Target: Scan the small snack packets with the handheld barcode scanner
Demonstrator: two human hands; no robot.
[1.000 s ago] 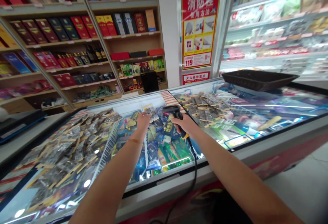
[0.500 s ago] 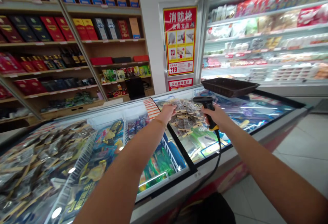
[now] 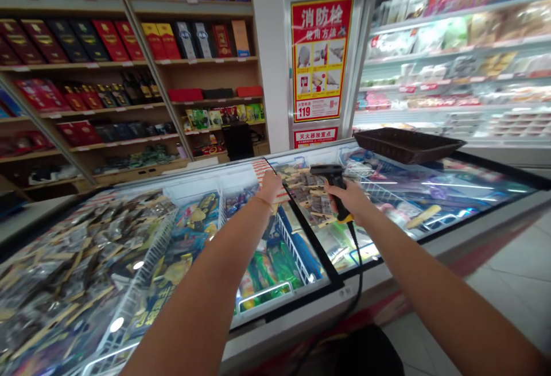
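Observation:
My right hand [image 3: 350, 199] is wrapped round the grip of a black and yellow barcode scanner [image 3: 338, 183], its head pointing left. A black cable hangs from the grip toward my body. My left hand [image 3: 270, 188] is closed above the dividing frame of the chest freezer. Beneath its fingers a small clear packet with a tan strip [image 3: 274, 208] shows in part, mostly covered by the hand. Right of it, a pile of similar packets [image 3: 307, 192] lies on the freezer's glass. A larger pile of such packets [image 3: 81, 249] spreads over the left side.
A dark brown plastic tray [image 3: 407, 145] rests at the back right of the chest freezer [image 3: 297, 307]. Wire baskets with colourful bags show through the glass. Behind stand shelves of boxes [image 3: 206, 66], a red and yellow poster [image 3: 322, 57] and a lit open refrigerator [image 3: 451, 66].
My left hand has moved left from the right-hand packet pile to the freezer's divider, with a packet now beneath its fingers. The scanner has shifted slightly left. The view has turned a little left.

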